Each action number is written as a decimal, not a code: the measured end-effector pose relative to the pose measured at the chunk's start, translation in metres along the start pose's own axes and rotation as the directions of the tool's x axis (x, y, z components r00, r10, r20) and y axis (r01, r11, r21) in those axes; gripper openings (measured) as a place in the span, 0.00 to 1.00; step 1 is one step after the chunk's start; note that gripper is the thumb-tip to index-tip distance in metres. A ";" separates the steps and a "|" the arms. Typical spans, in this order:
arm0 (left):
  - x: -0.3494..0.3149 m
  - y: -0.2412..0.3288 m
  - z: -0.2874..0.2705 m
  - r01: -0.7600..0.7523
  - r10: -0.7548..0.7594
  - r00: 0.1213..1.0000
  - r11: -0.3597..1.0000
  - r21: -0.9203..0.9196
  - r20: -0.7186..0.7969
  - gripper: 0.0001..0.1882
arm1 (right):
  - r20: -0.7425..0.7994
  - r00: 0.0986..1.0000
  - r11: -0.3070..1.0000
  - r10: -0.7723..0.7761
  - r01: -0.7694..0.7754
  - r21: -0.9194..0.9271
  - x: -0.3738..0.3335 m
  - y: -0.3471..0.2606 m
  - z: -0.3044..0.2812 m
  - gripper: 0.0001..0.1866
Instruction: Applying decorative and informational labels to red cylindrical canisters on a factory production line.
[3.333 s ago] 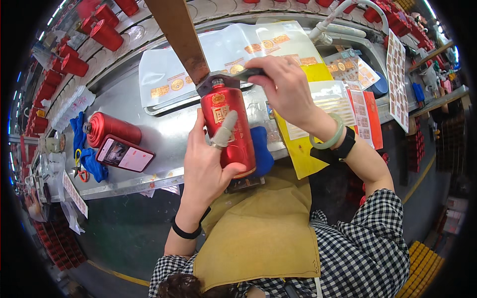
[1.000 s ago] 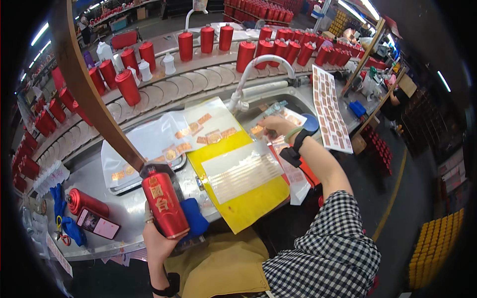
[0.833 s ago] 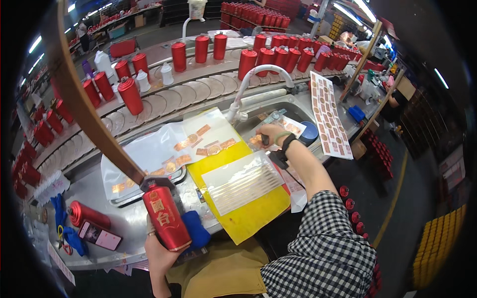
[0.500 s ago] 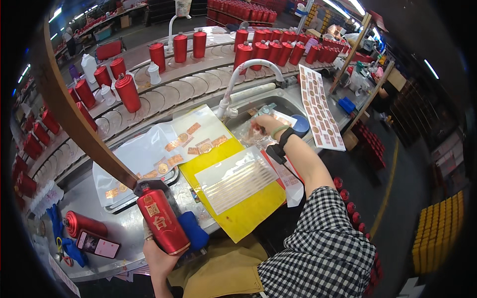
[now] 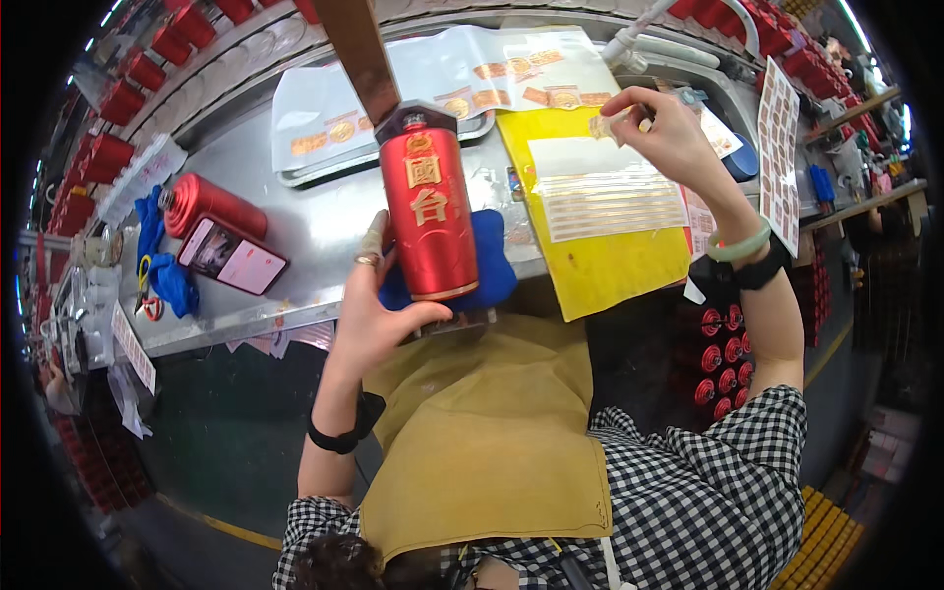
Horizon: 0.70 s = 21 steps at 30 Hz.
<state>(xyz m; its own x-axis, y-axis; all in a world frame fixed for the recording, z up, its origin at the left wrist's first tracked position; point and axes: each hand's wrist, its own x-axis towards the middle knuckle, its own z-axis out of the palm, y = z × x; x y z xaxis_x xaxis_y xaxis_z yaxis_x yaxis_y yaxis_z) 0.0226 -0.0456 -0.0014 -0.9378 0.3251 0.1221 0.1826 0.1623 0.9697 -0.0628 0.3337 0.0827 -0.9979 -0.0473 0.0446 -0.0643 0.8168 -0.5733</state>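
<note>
Both hands are occupied: the left hand (image 5: 374, 313) is half curled, cupping the lower left side of the bottle (image 5: 430, 216) with the thumb by its base edge, while the right hand (image 5: 674, 138) pinches a small pale piece (image 5: 615, 128) between its fingertips. Largest of the things about them is a metal bench (image 5: 324, 246); a yellow mat (image 5: 619, 280) covers part of it, overhanging the front edge, with a striped sheet (image 5: 610, 206) on top. Left of the mat, toward the bench's front edge, the red bottle slants, its neck at the bracket (image 5: 438, 111) of a wooden arm (image 5: 356, 49). Whether it touches the blue pad (image 5: 497, 251) beneath cannot be told. It looks stiff, smooth and probably slippery, perhaps breakable, and weighty if filled; the broad sides and base edge should give the surest hold, clear of the gold front. Toward the bench's left end, a phone (image 5: 233, 256) leans on a second bottle (image 5: 221, 202). The pale piece seems thin, light and easily creased, best taken by an edge. Half a second ago the right hand was over the sink (image 5: 730, 98); now it is above the mat's far edge, and the camera looks more steeply down.
</note>
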 end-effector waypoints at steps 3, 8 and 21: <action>0.002 0.017 -0.027 -0.063 0.065 0.995 0.998 0.026 -0.070 0.45 | 0.050 0.983 0.984 -0.177 0.176 0.018 -0.009 -0.024 0.013 0.13; 0.041 0.052 -0.030 -0.277 0.290 0.956 0.945 -0.176 0.053 0.28 | 0.142 0.943 0.939 -0.302 0.268 0.214 -0.015 -0.083 0.019 0.13; 0.051 0.041 -0.016 0.118 -0.069 0.991 0.856 -0.504 0.116 0.27 | 0.154 0.806 0.730 -0.572 0.414 0.544 -0.032 -0.136 0.037 0.19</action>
<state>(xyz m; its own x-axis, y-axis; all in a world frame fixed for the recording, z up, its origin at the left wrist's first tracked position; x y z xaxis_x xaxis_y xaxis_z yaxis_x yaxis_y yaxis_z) -0.0229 -0.0376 0.0483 -0.9075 0.4190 0.0300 -0.1034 -0.2920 0.9508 -0.0226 0.2027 0.1293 -0.7686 -0.5939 0.2378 -0.4653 0.2639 -0.8449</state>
